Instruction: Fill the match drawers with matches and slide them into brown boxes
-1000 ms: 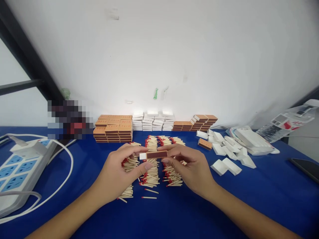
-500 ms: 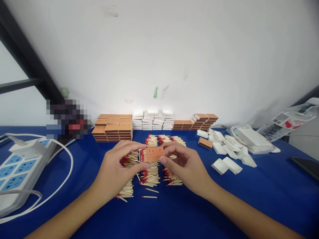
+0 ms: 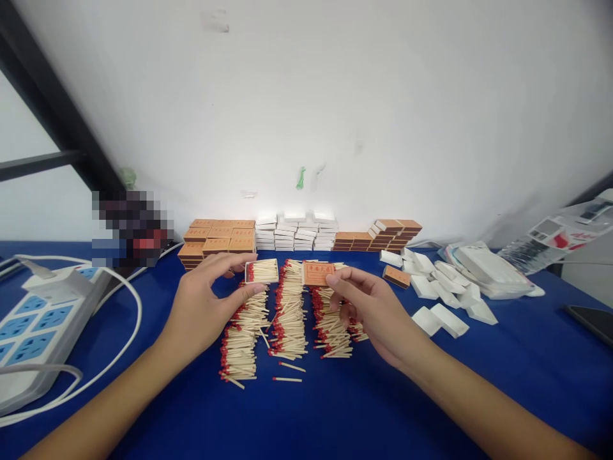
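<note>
My left hand (image 3: 204, 300) grips a white matchbox tray (image 3: 262, 271) full of red-tipped matches, thumb at its near side and fingers at its far left. My right hand (image 3: 366, 310) pinches an orange matchbox sleeve (image 3: 318, 273) with red printed characters. Tray and sleeve are apart, with a gap between them. Beneath both hands, loose matches lie in rows on the blue table: a left row (image 3: 239, 351), a middle row (image 3: 290, 313) and a right row (image 3: 332, 326). Part of the right row is hidden behind my right hand.
Stacked orange matchboxes (image 3: 218, 236) stand by the wall, beside stacked white trays (image 3: 297, 233) and brown-sided boxes (image 3: 393, 235). Loose white trays (image 3: 443, 281) and one matchbox (image 3: 396, 276) lie at right, near a plastic package (image 3: 488, 268) and phone (image 3: 591, 322). A power strip (image 3: 43, 326) with cables occupies the left.
The match-filled tray has come out of the orange sleeve. My left hand has moved up and left with the tray; my right hand has shifted slightly right with the sleeve.
</note>
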Demonstrator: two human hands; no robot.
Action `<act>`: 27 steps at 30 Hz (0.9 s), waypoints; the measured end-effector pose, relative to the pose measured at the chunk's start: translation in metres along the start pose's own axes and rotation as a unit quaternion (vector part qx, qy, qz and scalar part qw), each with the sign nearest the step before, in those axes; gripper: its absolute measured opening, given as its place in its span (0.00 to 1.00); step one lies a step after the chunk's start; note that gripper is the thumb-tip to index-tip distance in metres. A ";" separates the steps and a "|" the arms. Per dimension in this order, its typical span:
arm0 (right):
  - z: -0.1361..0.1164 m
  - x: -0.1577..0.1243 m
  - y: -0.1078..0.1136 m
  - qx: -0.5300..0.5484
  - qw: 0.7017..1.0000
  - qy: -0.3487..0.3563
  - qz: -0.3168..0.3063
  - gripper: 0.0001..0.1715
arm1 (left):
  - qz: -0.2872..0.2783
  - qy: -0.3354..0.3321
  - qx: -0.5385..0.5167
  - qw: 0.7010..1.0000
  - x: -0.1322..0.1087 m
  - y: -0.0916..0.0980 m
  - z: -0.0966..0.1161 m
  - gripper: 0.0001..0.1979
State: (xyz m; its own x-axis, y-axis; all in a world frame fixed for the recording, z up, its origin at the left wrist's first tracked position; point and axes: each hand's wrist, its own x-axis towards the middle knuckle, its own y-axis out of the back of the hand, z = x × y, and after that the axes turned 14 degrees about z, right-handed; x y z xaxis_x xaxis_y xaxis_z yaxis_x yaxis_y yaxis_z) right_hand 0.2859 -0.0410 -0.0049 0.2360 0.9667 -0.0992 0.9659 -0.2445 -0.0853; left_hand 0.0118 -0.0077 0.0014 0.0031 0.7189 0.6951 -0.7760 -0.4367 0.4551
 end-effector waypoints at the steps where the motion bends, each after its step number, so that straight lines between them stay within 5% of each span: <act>1: -0.001 0.001 0.001 -0.002 1.000 0.011 0.002 0.24 | 0.005 0.003 0.002 1.000 0.001 0.001 -0.001 0.21; 13: -0.001 0.012 0.006 -0.006 0.999 0.037 0.011 0.22 | -0.070 -0.024 -0.048 0.996 -0.007 -0.009 0.000 0.16; 16: -0.007 0.011 0.007 -0.003 0.999 0.028 -0.022 0.23 | -0.067 -0.024 -0.064 0.995 -0.010 -0.010 0.005 0.16; 21: -0.012 0.013 0.013 0.014 0.996 -0.051 -0.071 0.08 | -0.068 -0.024 -0.085 0.994 -0.012 -0.011 0.014 0.16; 24: -0.010 0.011 0.012 -0.020 0.992 -0.087 -0.092 0.16 | -0.074 -0.036 -0.092 0.992 -0.015 -0.013 0.019 0.16; 27: -0.010 0.005 0.008 -0.110 0.982 -0.029 -0.152 0.19 | -0.084 -0.058 -0.106 0.989 -0.020 -0.015 0.026 0.18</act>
State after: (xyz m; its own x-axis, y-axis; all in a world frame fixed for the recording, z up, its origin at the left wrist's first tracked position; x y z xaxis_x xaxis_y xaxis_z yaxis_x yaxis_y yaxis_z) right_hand 0.2957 -0.0377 0.0037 -0.0667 0.9850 -0.1594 0.9920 0.0826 0.0958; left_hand 0.0401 -0.0296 -0.0054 0.2056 0.7000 0.6839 -0.8735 -0.1839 0.4508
